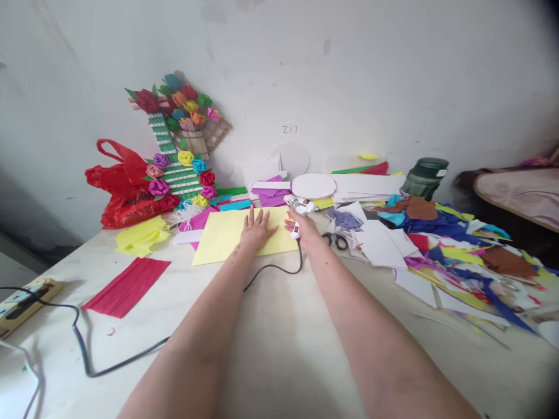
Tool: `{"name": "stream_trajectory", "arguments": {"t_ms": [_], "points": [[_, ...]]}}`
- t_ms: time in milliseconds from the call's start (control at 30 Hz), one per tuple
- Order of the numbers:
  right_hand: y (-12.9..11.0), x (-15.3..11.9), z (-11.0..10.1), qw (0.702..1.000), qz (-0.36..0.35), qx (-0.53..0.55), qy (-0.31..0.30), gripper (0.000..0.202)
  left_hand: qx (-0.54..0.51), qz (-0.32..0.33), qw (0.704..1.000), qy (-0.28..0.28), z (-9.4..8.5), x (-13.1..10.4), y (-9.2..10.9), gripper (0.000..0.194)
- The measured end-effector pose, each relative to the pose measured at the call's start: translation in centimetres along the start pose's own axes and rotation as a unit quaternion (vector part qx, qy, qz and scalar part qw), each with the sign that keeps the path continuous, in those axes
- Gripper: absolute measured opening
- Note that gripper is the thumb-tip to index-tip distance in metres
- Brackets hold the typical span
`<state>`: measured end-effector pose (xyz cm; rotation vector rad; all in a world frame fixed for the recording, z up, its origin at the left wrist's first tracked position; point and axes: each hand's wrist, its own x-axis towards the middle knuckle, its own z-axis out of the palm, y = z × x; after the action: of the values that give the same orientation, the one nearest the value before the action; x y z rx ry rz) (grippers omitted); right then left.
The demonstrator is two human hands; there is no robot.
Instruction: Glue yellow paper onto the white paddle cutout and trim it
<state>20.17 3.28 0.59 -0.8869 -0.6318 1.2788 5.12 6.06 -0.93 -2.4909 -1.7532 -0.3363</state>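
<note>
A pale yellow sheet point(218, 235) lies flat on the table, over some purple and white pieces. My left hand point(257, 231) rests on it, palm down with the fingers spread. Wrapped around the handle of a white hot glue gun point(301, 205) is my right hand point(305, 230), at the sheet's right edge. The gun's nozzle points left, and a black cord point(279, 267) runs from its handle under my left arm. Black-handled scissors point(336, 241) lie just right of my right hand, partly covered.
Paper scraps point(471, 250) and white card pieces point(379, 241) pile up on the right near a dark green jar point(425, 177). Paper flower crafts point(183, 145) and a red plastic bag point(124, 186) stand at back left. Red crepe paper point(128, 285) and a power strip point(26, 302) lie left.
</note>
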Motion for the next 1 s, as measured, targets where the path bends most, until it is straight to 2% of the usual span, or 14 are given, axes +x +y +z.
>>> {"name": "stream_trajectory", "arguments": {"t_ms": [67,200,333,567,800,900,1000], "points": [[0.1,0.1,0.0,1.0,0.001,0.003,0.004,0.031,-0.009,0.002,1.0,-0.006,-0.2,0.1,-0.2,0.073],[0.0,0.2,0.0,1.0,0.011,0.015,0.015,0.031,-0.051,-0.015,0.997,-0.054,-0.8,0.8,-0.9,0.062],[-0.1,0.1,0.1,0.999,0.014,0.03,0.025,0.032,-0.05,-0.067,0.996,-0.041,-0.7,1.8,-0.5,0.062],[-0.6,-0.3,0.2,0.997,0.015,0.068,0.033,0.03,0.008,0.002,1.0,-0.007,0.5,2.0,2.1,0.07],[-0.4,0.1,0.1,0.995,0.014,0.081,0.047,0.028,0.014,0.004,0.999,0.04,0.9,1.6,2.2,0.071],[-0.5,0.2,0.0,0.995,0.003,0.088,0.053,0.025,0.013,0.003,1.0,0.027,0.7,1.9,1.7,0.067],[-0.7,0.3,-0.2,0.993,-0.009,0.1,0.055,0.024,0.028,0.017,0.999,-0.011,0.2,2.5,1.3,0.05]]}}
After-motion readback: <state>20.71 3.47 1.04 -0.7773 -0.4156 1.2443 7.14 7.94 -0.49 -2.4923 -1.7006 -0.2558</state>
